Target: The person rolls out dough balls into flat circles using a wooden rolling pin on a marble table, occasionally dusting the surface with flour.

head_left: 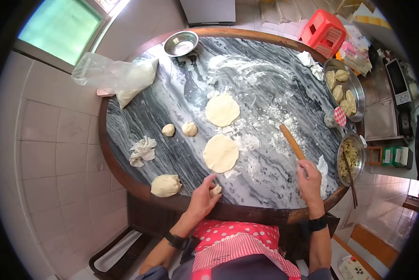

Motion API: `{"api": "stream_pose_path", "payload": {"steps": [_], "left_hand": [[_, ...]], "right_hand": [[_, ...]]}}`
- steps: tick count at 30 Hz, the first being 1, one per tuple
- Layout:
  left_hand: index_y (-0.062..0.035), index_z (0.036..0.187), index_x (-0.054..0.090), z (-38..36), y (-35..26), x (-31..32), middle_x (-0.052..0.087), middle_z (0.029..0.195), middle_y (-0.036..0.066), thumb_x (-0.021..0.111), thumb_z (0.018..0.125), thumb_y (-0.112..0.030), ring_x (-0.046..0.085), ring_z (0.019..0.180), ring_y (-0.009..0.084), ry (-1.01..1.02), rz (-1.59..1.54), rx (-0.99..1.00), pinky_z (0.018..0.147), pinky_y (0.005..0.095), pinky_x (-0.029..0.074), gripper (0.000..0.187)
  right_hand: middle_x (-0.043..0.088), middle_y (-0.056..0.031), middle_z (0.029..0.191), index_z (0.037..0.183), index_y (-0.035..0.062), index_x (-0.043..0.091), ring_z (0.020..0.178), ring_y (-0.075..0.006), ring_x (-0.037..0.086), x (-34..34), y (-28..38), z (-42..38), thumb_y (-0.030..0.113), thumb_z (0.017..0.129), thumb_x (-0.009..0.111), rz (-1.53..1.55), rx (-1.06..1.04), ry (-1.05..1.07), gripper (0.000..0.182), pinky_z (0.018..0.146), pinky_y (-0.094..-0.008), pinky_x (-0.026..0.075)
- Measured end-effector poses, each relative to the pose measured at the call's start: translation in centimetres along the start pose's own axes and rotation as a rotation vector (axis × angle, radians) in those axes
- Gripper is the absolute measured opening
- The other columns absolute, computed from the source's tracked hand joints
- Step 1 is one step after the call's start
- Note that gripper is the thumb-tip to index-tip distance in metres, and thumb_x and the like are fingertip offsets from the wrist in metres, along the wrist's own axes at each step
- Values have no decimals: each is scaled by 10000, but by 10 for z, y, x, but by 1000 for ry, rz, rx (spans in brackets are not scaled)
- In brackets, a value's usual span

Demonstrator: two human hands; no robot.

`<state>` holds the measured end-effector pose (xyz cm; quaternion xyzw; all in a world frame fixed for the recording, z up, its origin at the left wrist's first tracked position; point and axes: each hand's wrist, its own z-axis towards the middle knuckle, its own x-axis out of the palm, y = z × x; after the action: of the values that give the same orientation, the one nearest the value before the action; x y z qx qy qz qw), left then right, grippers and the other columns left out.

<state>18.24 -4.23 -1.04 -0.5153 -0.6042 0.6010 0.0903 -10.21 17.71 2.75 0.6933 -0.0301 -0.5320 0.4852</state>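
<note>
My right hand (309,181) is closed around one end of a wooden rolling pin (292,142), which points up and left over the floury marble tabletop (270,186). Near the table's front edge, my left hand (204,197) curls round a small piece of dough (215,190), partly hidden by the fingers. Just above it lies a flat round dough wrapper (221,153), with a second dough wrapper (222,110) beyond. Two small dough balls (189,129) (168,130) sit to their left. A larger lump of dough (166,185) rests left of my left hand.
At the right edge stand a bowl of filling (351,173) with chopsticks (349,181), a lidded jar (335,118) and a metal tray (357,88) of filled dough pieces. A flour bag (137,77), metal bowl (181,44) and crumpled tissue (143,150) lie toward the left.
</note>
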Motion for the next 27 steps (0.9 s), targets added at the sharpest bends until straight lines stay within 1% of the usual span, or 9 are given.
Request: {"api": "stream_pose_path", "payload": {"steps": [2, 7, 9, 13, 17, 22, 23, 25, 27], "left_hand": [[-27, 1150, 616, 12, -12, 0, 631, 995, 171, 790, 780, -59, 647, 877, 354, -84, 13, 184, 761, 389, 532, 411], [-5, 1195, 624, 51, -44, 24, 607, 1134, 162, 730, 792, 0, 628, 949, 332, 92, 4, 295, 845, 391, 524, 418], [18, 1254, 581, 55, -42, 42, 570, 1217, 173, 633, 802, 7, 591, 1047, 335, 86, 369, 652, 941, 394, 495, 455], [35, 1286, 556, 31, -41, 33, 577, 1186, 160, 620, 725, -5, 578, 1059, 344, 299, 479, 696, 926, 398, 496, 566], [-4, 1273, 576, 23, -32, 23, 574, 1184, 158, 635, 739, -22, 573, 1044, 344, 399, 451, 617, 909, 436, 484, 537], [-108, 1227, 612, 46, -46, 27, 617, 1097, 131, 704, 791, -58, 605, 1017, 341, -2, 603, 751, 882, 484, 480, 448], [-108, 1227, 612, 48, -45, 34, 617, 1097, 131, 704, 791, -58, 605, 1017, 341, -1, 596, 760, 882, 484, 480, 448], [-99, 1209, 609, 55, -47, 45, 649, 1067, 119, 736, 796, -62, 638, 976, 336, 230, 409, 645, 815, 416, 526, 434], [-72, 1176, 608, 61, -71, 62, 667, 1032, 110, 756, 808, -84, 660, 941, 307, 194, 349, 610, 779, 390, 537, 397]], "right_hand": [[687, -165, 1053, 1039, -1, 687, 978, -338, 673, -6, -4, -1, 32, 866, 653, 22, 46, -23, 180, 869, -370, 522], [685, -166, 1056, 1039, -1, 685, 980, -343, 670, -13, 2, -5, 25, 861, 659, -28, 8, -42, 182, 865, -372, 524], [684, -165, 1055, 1028, 0, 684, 993, -350, 664, -17, 8, -9, 21, 857, 665, -32, -24, -35, 173, 853, -379, 528], [682, -166, 1052, 1023, -2, 681, 997, -357, 658, -25, 8, -24, 27, 858, 666, -40, 12, -50, 169, 856, -387, 526], [683, -169, 1048, 1029, -7, 679, 989, -355, 659, -30, 1, -39, 33, 864, 663, -67, 6, -25, 171, 875, -376, 519], [684, -161, 1064, 1036, 8, 687, 1012, -339, 657, -38, -10, -57, 25, 859, 667, -62, 53, -81, 179, 897, -376, 514], [670, -159, 1097, 1065, 5, 674, 1042, -347, 636, -38, -18, -59, 21, 850, 675, -112, 34, -79, 216, 904, -396, 510], [657, -148, 1115, 1089, 16, 664, 1047, -349, 622, -36, -30, -56, 34, 827, 692, -191, 9, -125, 263, 900, -408, 502], [644, -137, 1133, 1112, 27, 655, 1052, -351, 608, -30, -40, -47, 46, 805, 708, -262, -15, -161, 313, 897, -420, 494]]}}
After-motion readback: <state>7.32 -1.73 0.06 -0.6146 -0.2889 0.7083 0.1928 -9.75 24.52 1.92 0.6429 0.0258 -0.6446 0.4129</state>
